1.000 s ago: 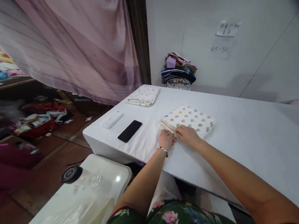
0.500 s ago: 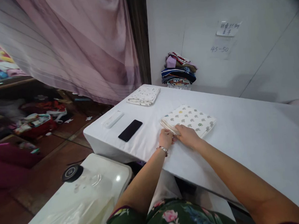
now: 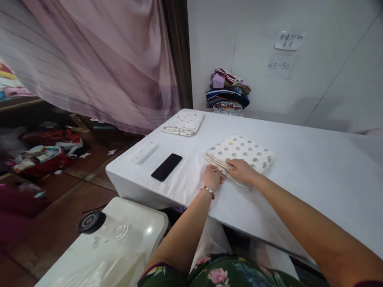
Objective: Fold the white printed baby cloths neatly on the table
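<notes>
A folded white cloth with grey, yellow and green prints [image 3: 244, 150] lies on the white table [image 3: 311, 174]. My left hand [image 3: 212, 177], with a bracelet at the wrist, is closed at the cloth's near left corner and pinches its edge. My right hand [image 3: 241, 171] grips the folded layers along the near side, thumb and fingers together. A lower layer of the cloth shows below my right hand. The fingertips of both hands are partly hidden.
A second folded cloth [image 3: 184, 123] lies at the far left of the table. Nearer are a white elongated object [image 3: 144, 153] and a black phone [image 3: 167, 167]. Stacked clothes [image 3: 227, 90] stand by the wall. A white side surface [image 3: 131, 215] holds a black round object [image 3: 91, 221] and plastic.
My right hand has shifted slightly with the cloth's near edge, and a lower layer now shows beneath it. My left hand has stayed at the corner.
</notes>
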The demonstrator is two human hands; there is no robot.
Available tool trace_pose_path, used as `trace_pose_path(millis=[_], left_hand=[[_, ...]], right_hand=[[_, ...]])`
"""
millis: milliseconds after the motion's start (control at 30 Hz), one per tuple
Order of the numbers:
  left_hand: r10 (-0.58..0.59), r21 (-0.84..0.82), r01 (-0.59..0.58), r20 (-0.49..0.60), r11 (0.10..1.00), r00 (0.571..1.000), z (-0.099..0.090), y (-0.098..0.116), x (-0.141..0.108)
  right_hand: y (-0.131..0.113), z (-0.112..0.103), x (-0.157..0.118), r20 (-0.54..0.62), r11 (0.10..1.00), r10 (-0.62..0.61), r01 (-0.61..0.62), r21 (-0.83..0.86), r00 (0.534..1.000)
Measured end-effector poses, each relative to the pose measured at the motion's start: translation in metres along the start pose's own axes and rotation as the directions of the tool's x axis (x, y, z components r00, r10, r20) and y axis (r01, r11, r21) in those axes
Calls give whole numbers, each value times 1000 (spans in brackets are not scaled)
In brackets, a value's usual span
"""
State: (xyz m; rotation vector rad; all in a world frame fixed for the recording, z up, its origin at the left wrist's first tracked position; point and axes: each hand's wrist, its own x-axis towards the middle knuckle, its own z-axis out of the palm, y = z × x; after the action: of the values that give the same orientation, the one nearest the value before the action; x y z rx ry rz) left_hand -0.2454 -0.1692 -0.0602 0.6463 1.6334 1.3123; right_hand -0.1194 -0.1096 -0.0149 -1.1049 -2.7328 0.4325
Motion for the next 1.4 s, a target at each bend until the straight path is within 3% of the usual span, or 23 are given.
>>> trace_pose_path(millis=[267,600,833,1133,1400], left_hand=[[6,52,-5,-18,999,1000,2,-4,3],[57,231,-58,10,971,998,0,0,-3],[39,229,-47,38,972,999,0,2,-2],[6,224,-9,13,975,1000,4,1,3],[-41,167,39,11,985,999,4,-1,8]], right_hand=[[-4,-1,-7,-100,990,61,-47,136,993],[-6,9,-9,-53,996,31,-36,-82,998],[-5,13,-14,-155,997,14,-25,-71,988],[-8,14,-14,-176,994,43,-61,-94,983],[-26,11,-15,-33,980,29,-35,-196,999]])
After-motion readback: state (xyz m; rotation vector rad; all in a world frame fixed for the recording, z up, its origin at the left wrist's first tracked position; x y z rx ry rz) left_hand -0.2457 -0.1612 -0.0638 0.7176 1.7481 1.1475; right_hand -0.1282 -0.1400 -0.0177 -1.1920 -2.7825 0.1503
